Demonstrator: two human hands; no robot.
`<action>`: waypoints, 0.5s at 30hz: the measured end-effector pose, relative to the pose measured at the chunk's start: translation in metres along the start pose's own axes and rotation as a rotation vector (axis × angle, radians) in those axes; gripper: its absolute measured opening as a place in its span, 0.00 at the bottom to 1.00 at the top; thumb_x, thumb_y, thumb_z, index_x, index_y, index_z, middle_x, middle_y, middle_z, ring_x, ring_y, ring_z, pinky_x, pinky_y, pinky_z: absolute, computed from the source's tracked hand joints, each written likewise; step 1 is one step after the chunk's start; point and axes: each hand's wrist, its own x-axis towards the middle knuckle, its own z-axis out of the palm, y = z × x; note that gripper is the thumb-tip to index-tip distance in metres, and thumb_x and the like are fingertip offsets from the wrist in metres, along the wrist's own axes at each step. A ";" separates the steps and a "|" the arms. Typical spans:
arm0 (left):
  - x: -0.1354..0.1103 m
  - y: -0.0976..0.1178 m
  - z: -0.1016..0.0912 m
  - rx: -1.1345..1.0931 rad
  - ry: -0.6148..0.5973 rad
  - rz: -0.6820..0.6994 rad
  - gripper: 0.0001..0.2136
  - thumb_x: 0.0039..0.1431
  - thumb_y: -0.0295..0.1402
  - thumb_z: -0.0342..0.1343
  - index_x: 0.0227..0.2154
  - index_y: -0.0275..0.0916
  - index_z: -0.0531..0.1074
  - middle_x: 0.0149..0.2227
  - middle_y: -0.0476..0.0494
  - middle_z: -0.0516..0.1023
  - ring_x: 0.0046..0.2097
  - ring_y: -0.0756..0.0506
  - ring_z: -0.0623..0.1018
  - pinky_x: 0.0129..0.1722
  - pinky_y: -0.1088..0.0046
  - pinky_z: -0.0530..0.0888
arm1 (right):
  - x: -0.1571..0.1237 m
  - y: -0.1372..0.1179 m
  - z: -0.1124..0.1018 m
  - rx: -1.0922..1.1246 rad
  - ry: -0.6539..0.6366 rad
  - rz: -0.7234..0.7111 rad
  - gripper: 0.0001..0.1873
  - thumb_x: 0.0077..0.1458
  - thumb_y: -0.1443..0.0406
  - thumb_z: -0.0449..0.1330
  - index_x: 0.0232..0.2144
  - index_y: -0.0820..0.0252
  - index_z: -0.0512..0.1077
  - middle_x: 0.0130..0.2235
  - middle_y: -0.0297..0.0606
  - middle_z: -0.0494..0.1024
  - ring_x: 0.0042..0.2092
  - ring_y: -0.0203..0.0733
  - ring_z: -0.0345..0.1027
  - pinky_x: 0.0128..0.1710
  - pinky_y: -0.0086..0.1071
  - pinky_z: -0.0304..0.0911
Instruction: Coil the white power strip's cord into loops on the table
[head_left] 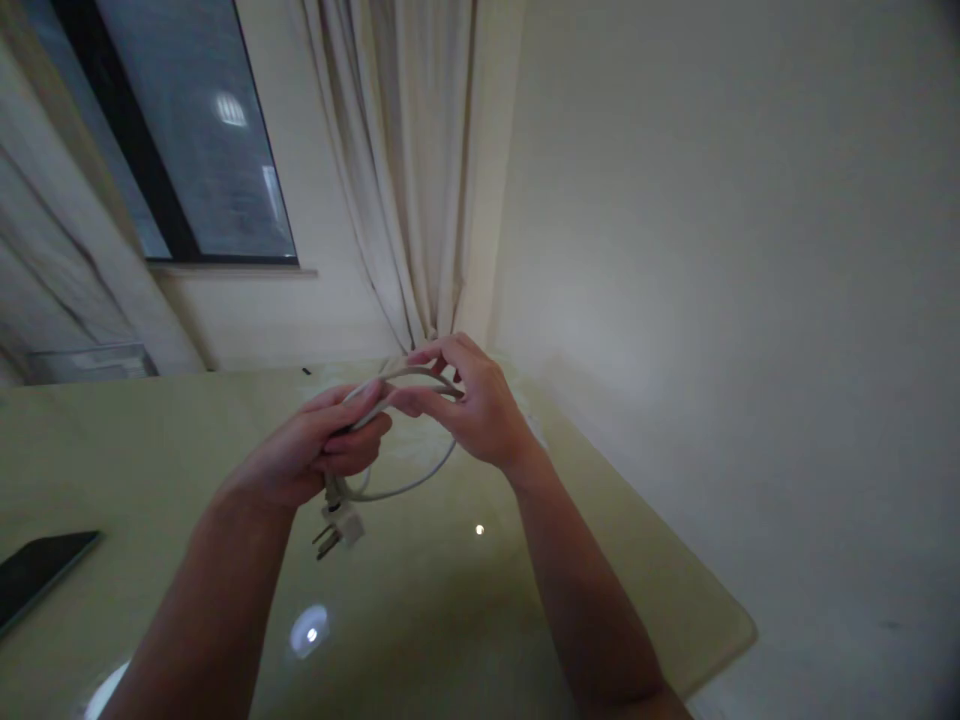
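Observation:
A white power cord (409, 488) hangs in loops between my two hands, above the table. My left hand (330, 440) is closed around the gathered strands, thumb on top. Below its fingers dangles the cord's plug (341, 525), prongs pointing down and to the left. On the other side, my right hand (469, 400) has its thumb and fingers curved around the far end of the loops, close to the left fingertips. One loop sags beneath both hands. Part of the cord is hidden inside the grips.
The glossy pale-green table (600, 560) reflects several lights. A dark flat device (45, 570) lies at its left edge, and a small dark object (306, 371) near the back. Behind are a curtain (427, 150) and a window (202, 130); a plain wall (735, 260) borders the right.

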 end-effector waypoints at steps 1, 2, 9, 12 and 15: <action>-0.002 0.000 0.001 -0.005 -0.037 -0.012 0.15 0.69 0.47 0.60 0.37 0.39 0.77 0.17 0.62 0.47 0.17 0.57 0.42 0.15 0.84 0.51 | 0.000 0.001 -0.003 0.029 -0.049 -0.001 0.26 0.58 0.46 0.71 0.51 0.54 0.78 0.53 0.42 0.80 0.56 0.47 0.73 0.60 0.42 0.67; -0.005 0.000 0.002 -0.005 -0.079 -0.031 0.15 0.70 0.47 0.59 0.37 0.39 0.78 0.17 0.62 0.47 0.17 0.57 0.42 0.15 0.83 0.51 | 0.001 0.002 -0.006 0.064 -0.113 0.008 0.30 0.57 0.46 0.72 0.56 0.53 0.76 0.58 0.43 0.79 0.61 0.49 0.71 0.65 0.45 0.64; -0.008 0.003 0.006 -0.008 -0.098 -0.078 0.20 0.66 0.52 0.63 0.33 0.37 0.78 0.15 0.62 0.47 0.16 0.58 0.43 0.13 0.84 0.49 | 0.000 0.020 -0.009 0.332 -0.446 0.173 0.36 0.54 0.49 0.74 0.61 0.53 0.74 0.58 0.41 0.80 0.57 0.47 0.75 0.58 0.40 0.69; -0.005 0.012 -0.005 -0.099 0.127 0.008 0.18 0.66 0.46 0.65 0.28 0.37 0.73 0.16 0.63 0.44 0.17 0.58 0.40 0.13 0.84 0.52 | 0.000 0.034 -0.004 0.266 -0.340 0.283 0.23 0.56 0.49 0.72 0.46 0.58 0.78 0.37 0.36 0.82 0.39 0.41 0.77 0.40 0.33 0.70; -0.004 0.021 -0.017 -0.254 0.369 0.116 0.21 0.74 0.44 0.54 0.25 0.38 0.69 0.18 0.62 0.42 0.17 0.56 0.38 0.12 0.83 0.56 | 0.000 0.044 -0.001 0.362 -0.339 0.397 0.21 0.58 0.48 0.70 0.39 0.60 0.76 0.26 0.30 0.75 0.29 0.37 0.73 0.30 0.30 0.66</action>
